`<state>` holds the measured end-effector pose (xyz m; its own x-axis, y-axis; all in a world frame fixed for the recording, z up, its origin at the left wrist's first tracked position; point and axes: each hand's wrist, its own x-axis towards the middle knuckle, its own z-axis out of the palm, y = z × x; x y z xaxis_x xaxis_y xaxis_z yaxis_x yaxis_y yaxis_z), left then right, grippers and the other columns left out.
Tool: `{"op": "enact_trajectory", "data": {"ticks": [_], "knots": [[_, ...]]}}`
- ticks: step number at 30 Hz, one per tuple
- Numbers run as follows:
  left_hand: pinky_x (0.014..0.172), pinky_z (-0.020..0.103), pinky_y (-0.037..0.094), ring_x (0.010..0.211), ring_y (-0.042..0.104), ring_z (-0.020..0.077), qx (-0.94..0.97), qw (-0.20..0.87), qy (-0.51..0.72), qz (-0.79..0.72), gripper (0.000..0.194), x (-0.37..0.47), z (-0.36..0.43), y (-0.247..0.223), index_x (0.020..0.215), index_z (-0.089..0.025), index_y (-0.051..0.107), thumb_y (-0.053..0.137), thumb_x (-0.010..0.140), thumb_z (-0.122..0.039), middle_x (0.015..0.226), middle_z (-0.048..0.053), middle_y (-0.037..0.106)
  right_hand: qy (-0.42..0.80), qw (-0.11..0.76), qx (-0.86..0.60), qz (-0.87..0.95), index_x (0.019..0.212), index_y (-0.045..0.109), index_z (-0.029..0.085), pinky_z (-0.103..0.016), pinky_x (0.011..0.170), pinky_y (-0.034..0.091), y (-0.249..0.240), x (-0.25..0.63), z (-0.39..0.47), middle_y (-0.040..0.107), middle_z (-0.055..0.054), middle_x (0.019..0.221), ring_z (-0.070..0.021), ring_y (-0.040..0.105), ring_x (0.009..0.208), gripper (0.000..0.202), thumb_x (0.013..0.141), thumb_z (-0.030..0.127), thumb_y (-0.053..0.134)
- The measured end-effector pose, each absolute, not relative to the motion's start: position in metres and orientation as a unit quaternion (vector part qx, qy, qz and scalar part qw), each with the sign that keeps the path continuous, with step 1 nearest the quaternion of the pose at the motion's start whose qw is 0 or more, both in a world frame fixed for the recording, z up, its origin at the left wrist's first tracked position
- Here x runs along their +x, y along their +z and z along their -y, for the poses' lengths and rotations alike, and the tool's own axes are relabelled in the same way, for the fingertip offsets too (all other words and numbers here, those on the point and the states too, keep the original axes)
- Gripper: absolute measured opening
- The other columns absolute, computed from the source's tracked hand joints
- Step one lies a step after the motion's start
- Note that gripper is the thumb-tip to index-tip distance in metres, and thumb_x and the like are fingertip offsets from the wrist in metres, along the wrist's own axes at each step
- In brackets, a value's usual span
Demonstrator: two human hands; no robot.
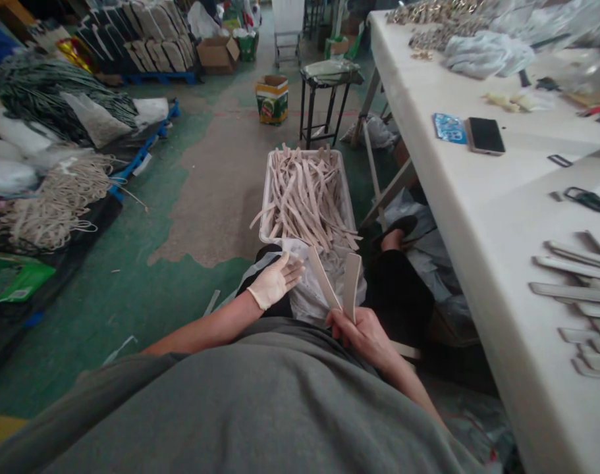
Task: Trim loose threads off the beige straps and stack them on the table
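Observation:
My left hand, in a pale glove, is held palm up over my lap with its fingers apart and nothing in it. Bare and closed, my right hand grips beige strips, whose two upper ends spread in a V; a pale end also shows behind the wrist. Under and between the hands lies a clear plastic sheet on my lap. Just beyond my knees a white basket holds a heap of loose beige strips, some hanging over its rim.
On my right runs a long white table with a phone, a blue packet and several finished-looking straps. At left, a blue pallet bears cords and sacks. A black stool and a carton stand ahead.

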<state>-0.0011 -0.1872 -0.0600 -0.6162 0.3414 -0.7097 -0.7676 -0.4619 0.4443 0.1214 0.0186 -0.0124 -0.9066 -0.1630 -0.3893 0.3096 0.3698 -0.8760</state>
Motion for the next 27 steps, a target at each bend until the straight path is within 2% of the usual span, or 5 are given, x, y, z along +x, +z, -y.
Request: {"op": "enact_trajectory", "data": {"ticks": [4,9,15,21,27], "knots": [[0.084,0.027,0.052,0.083,0.071,0.0149,-0.300,0.359,0.814,-0.345,0.024,0.000,0.186,-0.057,0.093,-0.014,0.068,0.066,0.093,-0.038,0.092,0.006,0.074,-0.528,0.238,0.041,-0.814,0.077,0.072,0.015,-0.024,0.050,0.045,-0.024,0.119,-0.011,0.067,-0.004,0.060,-0.0146,0.060,0.049,0.048,0.096,0.049,0.044],[0.086,0.029,0.051,0.080,0.069,0.0134,-0.324,0.357,0.814,-0.324,0.025,-0.001,0.186,-0.057,0.091,-0.015,0.068,0.057,0.098,-0.036,0.089,0.005,0.072,-0.528,0.250,0.036,-0.811,0.077,0.071,0.016,-0.025,0.051,0.045,-0.030,0.118,-0.010,0.067,-0.005,0.061,-0.0154,0.059,0.050,0.049,0.097,0.051,0.043],[0.087,0.028,0.049,0.084,0.067,0.0138,-0.326,0.363,0.809,-0.328,0.027,-0.001,0.185,-0.057,0.097,-0.015,0.069,0.060,0.096,-0.040,0.096,0.007,0.072,-0.542,0.280,0.028,-0.792,0.078,0.071,0.017,-0.025,0.051,0.045,-0.034,0.117,-0.004,0.066,-0.005,0.062,-0.0159,0.059,0.052,0.051,0.096,0.056,0.044],[0.078,0.026,0.051,0.080,0.069,0.0139,-0.324,0.366,0.813,-0.317,0.024,-0.001,0.186,-0.056,0.095,-0.015,0.068,0.056,0.098,-0.035,0.091,0.006,0.074,-0.596,0.330,0.064,-0.729,0.077,0.068,0.015,-0.022,0.045,0.040,-0.040,0.120,-0.005,0.059,-0.001,0.058,-0.0114,0.051,0.045,0.055,0.093,0.063,0.045],[0.080,0.029,0.054,0.083,0.070,0.0159,-0.325,0.385,0.798,-0.330,0.020,0.012,0.195,-0.060,0.095,-0.014,0.069,0.058,0.097,-0.032,0.095,0.008,0.074,-0.628,0.366,0.061,-0.684,0.076,0.066,0.014,-0.020,0.042,0.035,-0.040,0.110,-0.001,0.060,0.000,0.054,-0.0087,0.048,0.040,0.054,0.092,0.063,0.047]]}}
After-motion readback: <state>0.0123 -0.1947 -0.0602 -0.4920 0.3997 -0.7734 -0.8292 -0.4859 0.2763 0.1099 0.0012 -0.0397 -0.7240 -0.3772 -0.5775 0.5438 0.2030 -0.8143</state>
